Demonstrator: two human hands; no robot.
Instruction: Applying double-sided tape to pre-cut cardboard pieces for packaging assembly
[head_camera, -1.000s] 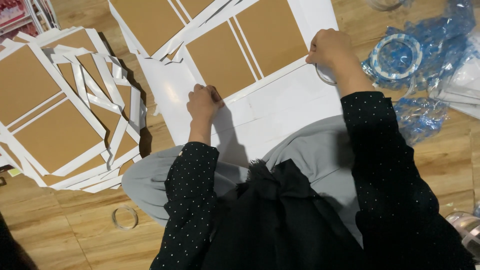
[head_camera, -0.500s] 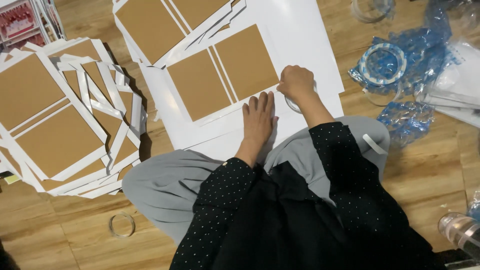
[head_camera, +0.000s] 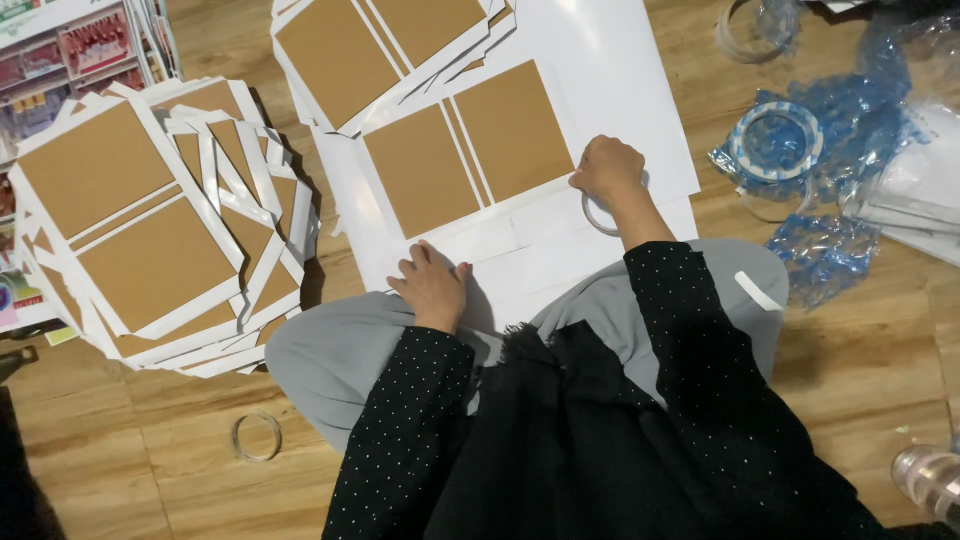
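Observation:
I sit on a wooden floor over a white sheet (head_camera: 620, 80) with two brown cardboard panels (head_camera: 470, 160) stuck on it. My left hand (head_camera: 433, 287) lies flat, fingers spread, on the sheet's folded near edge below the left panel. My right hand (head_camera: 608, 172) is closed on a clear tape roll (head_camera: 600, 215) at the right panel's lower right corner, pressing on the sheet.
A fanned stack of finished white-and-brown boards (head_camera: 150, 220) lies at left, another stack (head_camera: 390, 50) at the top. Blue plastic wrap with tape rolls (head_camera: 785, 140) sits at right. An empty tape ring (head_camera: 257, 437) lies on the floor at lower left. A bottle (head_camera: 930, 480) is at lower right.
My left hand has slid left along the sheet's near edge, away from my right hand. My right hand with the tape roll stays by the right panel's corner.

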